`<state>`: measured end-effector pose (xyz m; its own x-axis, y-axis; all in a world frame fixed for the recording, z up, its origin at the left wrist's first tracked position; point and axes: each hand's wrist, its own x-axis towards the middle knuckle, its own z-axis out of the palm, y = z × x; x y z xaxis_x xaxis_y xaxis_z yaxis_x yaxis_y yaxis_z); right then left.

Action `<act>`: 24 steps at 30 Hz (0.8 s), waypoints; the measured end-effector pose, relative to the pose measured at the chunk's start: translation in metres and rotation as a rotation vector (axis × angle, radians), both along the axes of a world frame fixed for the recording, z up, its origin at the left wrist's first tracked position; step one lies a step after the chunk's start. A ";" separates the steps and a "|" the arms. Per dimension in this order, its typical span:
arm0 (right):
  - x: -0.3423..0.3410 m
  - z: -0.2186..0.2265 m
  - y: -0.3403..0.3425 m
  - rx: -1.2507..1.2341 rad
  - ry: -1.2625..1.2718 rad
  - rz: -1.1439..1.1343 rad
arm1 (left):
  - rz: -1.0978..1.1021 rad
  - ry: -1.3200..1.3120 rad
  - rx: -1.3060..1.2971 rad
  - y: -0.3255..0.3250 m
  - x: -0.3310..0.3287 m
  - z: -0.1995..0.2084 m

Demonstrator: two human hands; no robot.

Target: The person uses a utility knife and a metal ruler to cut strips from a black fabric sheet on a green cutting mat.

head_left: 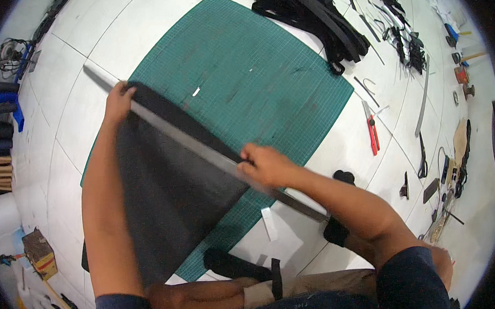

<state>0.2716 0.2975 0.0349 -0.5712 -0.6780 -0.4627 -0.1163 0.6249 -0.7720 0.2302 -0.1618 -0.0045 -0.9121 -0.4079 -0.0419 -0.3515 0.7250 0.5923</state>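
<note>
A long grey metal ruler (pixel 188 141) lies slantwise across a black sheet of material (pixel 172 188), on a green cutting mat (pixel 235 58). My left hand (pixel 119 104) is closed on the ruler near its far left end, by the sheet's corner. My right hand (pixel 266 164) grips the ruler farther down, at the sheet's right edge, with the fingers curled. A strip of the sheet shows beyond the ruler's far side. Past my right hand, the ruler's near end runs off the mat toward my knee. My left forearm hides part of the sheet.
To the mat's right lies a red-handled cutter (pixel 373 134). Bundled black straps (pixel 312 18) rest at its far right corner, with black scraps (pixel 403 34) beyond. A small white piece (pixel 269 224) is near my legs. A cardboard box (pixel 39 253) stands at the left.
</note>
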 end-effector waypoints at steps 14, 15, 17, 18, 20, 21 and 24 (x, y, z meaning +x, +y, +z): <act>-0.150 -0.025 0.112 0.125 0.275 -0.128 | 0.067 0.117 -0.087 0.156 -0.207 -0.025; -0.154 -0.030 0.113 0.120 0.312 -0.132 | 0.107 0.133 -0.135 0.157 -0.210 -0.027; -0.158 -0.040 0.109 0.111 0.324 -0.134 | 0.145 0.147 -0.187 0.158 -0.212 -0.031; -0.159 -0.044 0.108 0.102 0.332 -0.127 | 0.147 0.139 -0.145 0.157 -0.211 -0.033; -0.159 -0.044 0.111 0.131 0.246 -0.199 | 0.151 0.127 -0.104 0.158 -0.205 -0.038; -0.158 -0.043 0.111 0.163 0.162 -0.267 | 0.121 0.224 -0.103 0.162 -0.200 -0.042; -0.134 -0.039 0.105 0.154 0.606 -0.305 | 0.019 0.330 -0.182 0.151 -0.177 -0.042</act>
<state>0.1381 0.4026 -0.0042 -0.9137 -0.3985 -0.0800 -0.3008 0.7953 -0.5264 0.0529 -0.0113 -0.0460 -0.8565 -0.3985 0.3279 -0.1773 0.8240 0.5382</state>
